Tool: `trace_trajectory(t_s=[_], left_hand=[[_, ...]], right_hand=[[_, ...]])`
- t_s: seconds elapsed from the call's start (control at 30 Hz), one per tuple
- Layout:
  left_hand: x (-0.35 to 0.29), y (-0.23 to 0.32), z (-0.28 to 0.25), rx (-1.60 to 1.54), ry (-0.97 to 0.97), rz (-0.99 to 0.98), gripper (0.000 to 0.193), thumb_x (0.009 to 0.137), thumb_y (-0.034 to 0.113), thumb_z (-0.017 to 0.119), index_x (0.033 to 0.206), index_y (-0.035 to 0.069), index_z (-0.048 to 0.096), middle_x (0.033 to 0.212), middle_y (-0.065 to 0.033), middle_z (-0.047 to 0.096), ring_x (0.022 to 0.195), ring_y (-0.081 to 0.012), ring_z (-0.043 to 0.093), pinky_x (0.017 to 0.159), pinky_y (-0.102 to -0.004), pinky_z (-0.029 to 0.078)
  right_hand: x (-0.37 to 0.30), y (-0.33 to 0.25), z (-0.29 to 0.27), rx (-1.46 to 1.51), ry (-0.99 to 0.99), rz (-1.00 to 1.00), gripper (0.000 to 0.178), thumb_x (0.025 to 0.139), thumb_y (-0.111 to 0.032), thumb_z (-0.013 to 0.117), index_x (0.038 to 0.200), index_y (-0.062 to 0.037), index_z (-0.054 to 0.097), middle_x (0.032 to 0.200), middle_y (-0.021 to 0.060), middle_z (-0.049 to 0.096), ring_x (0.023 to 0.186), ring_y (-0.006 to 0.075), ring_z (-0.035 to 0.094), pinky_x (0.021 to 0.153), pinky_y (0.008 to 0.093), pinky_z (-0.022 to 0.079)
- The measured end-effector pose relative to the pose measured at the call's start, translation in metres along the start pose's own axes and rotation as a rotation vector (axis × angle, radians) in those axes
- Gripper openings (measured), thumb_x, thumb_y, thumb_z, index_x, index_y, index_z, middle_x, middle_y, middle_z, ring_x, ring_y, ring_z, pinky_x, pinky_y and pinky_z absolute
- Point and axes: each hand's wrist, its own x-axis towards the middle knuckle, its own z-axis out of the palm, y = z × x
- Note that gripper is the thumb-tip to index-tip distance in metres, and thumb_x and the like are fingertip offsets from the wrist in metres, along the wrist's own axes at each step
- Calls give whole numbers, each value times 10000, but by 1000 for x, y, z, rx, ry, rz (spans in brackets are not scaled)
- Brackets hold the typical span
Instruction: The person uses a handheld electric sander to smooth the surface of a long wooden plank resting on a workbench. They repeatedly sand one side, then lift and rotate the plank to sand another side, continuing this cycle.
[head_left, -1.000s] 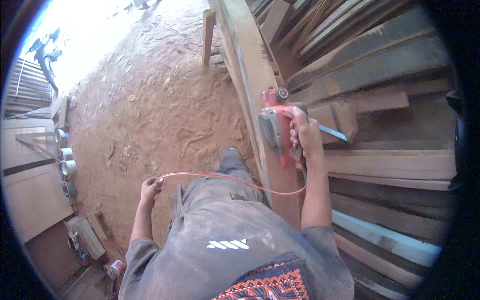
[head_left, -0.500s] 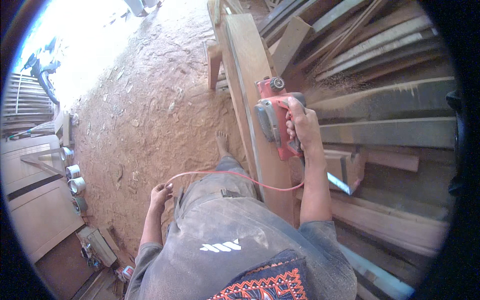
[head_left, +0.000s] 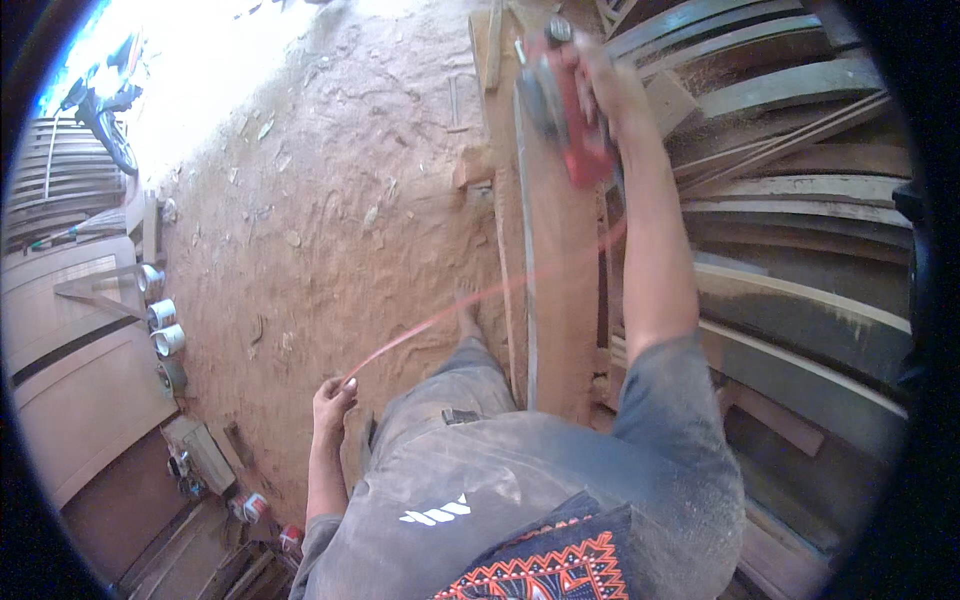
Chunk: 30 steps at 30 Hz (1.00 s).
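A red and black electric hand planer (head_left: 583,140) rests on a long wooden plank (head_left: 568,300), near its far end. My right hand (head_left: 608,88) is closed around the planer's handle, with the arm stretched out; both are a little blurred by motion. From the planer a thin red power cord (head_left: 470,302) runs across the plank to my left side. Off to the left of my body, my left hand (head_left: 335,395) pinches this cord between its fingers. The planer's underside is hidden against the wood.
Stacked boards (head_left: 800,290) fill the right side close to the plank. A wooden support block (head_left: 473,166) juts out on the plank's left. White cans (head_left: 163,315) and wooden panels (head_left: 85,400) line the left. A motorbike (head_left: 105,115) stands far left on the dusty floor (head_left: 300,250).
My right hand has pushed the planer forward along the plank, away from my body. The cord has drawn straighter. My left hand still grips it, and the view has shifted.
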Motion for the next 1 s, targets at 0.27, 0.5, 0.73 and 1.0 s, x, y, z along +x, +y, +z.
trace_trajectory(t_s=[0.27, 0.5, 0.73, 1.0], left_hand=[[-10, -18, -6, 28, -23, 16, 356, 891, 274, 821, 1117, 33, 690, 924, -34, 695, 820, -130, 654, 755, -288, 530], [50, -39, -25, 102, -168, -102, 348, 885, 223, 806, 1131, 9, 686, 967, -54, 703, 893, -153, 665, 794, -326, 544], [73, -17, 9, 216, -414, 55, 376, 877, 186, 802, 1189, 11, 687, 1013, -56, 709, 905, -150, 662, 799, -309, 524], [50, -19, 6, 133, -211, -11, 447, 853, 308, 836, 1182, 35, 706, 1056, -62, 709, 985, -160, 657, 877, -324, 527]], right_hand=[[-15, 0, 14, 9, 42, 119, 502, 989, -507, 589, 786, -56, 674, 580, 4, 550, 468, 129, 535, 442, 314, 409], [-341, 20, -12, -102, 13, 296, 472, 991, -521, 575, 784, -97, 586, 616, -11, 546, 503, 78, 491, 460, 296, 352], [-513, 19, -9, -49, 168, 585, 371, 995, -327, 586, 744, -55, 607, 612, -17, 539, 537, 71, 508, 489, 265, 379], [-330, 10, 19, -15, 150, 425, 514, 992, -509, 603, 711, -78, 592, 563, -29, 538, 452, 72, 497, 422, 263, 385]])
